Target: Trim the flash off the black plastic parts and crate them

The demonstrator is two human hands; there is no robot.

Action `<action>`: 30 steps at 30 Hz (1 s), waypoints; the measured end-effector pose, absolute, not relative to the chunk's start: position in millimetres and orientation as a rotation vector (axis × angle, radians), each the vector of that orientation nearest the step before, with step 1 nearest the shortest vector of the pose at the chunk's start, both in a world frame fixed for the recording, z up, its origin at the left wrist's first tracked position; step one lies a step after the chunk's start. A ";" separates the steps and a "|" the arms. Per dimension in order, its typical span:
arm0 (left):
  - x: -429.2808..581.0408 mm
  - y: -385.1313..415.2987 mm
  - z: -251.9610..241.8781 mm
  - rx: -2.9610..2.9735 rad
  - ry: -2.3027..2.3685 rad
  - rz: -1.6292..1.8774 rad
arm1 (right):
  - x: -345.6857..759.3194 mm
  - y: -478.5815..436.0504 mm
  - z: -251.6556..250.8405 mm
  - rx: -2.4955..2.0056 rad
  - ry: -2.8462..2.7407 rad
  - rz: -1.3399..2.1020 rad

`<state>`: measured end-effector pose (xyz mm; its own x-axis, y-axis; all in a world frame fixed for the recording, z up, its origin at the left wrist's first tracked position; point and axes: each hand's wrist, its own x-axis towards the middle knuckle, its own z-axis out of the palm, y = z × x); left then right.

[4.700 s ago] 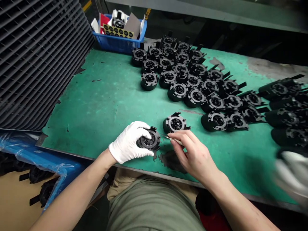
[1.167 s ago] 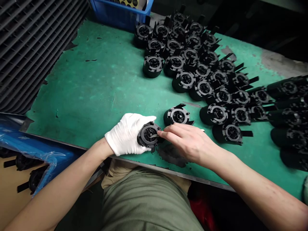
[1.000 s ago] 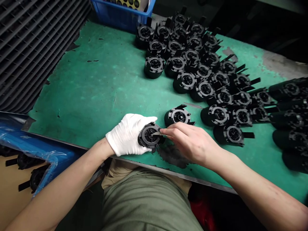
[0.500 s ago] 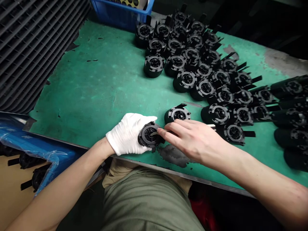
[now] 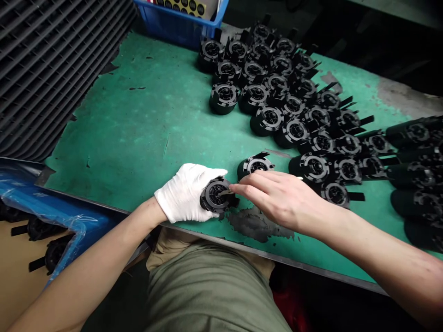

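My left hand (image 5: pixel 185 192), in a white glove, is closed round a round black plastic part (image 5: pixel 215 197) and holds it tilted near the front edge of the green table (image 5: pixel 138 133). My bare right hand (image 5: pixel 277 196) pinches thin metal tweezers (image 5: pixel 226 192), whose tip rests in the middle of that part. A second black part (image 5: pixel 255 164) lies just behind my right hand's fingers.
Several black round parts (image 5: pixel 277 99) stand in rows across the back and right of the table. A blue bin (image 5: pixel 180 18) sits at the far edge. A dark ribbed tray stack (image 5: pixel 44 60) leans at left. A blue-lined box (image 5: pixel 44 226) with more parts lies below left.
My right hand moved in from beside the part until the tweezers' tip reached its centre, and stays there. My left hand has kept its hold. The view shifted slightly.
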<state>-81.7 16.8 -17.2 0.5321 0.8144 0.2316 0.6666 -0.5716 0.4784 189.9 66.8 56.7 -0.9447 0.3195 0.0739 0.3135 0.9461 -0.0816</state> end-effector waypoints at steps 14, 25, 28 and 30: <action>-82.5 15.3 -16.9 2.447 1.203 0.658 | 197.2 57.5 55.6 -0.639 -2.964 0.081; -72.6 16.4 -11.1 2.416 1.257 0.631 | 193.6 28.8 41.9 -0.964 -2.868 0.162; -69.6 14.9 -11.2 2.401 1.258 0.656 | 190.7 21.6 34.3 -1.029 -2.812 0.237; -69.4 14.5 -11.7 2.397 1.253 0.662 | 188.6 18.9 28.9 -1.040 -2.754 0.283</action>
<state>-69.4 14.5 -11.7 0.4984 0.8333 0.2392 0.6670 -0.5448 0.5082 188.6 18.9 28.9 -0.7376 0.6672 0.1039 0.6321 0.7363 -0.2415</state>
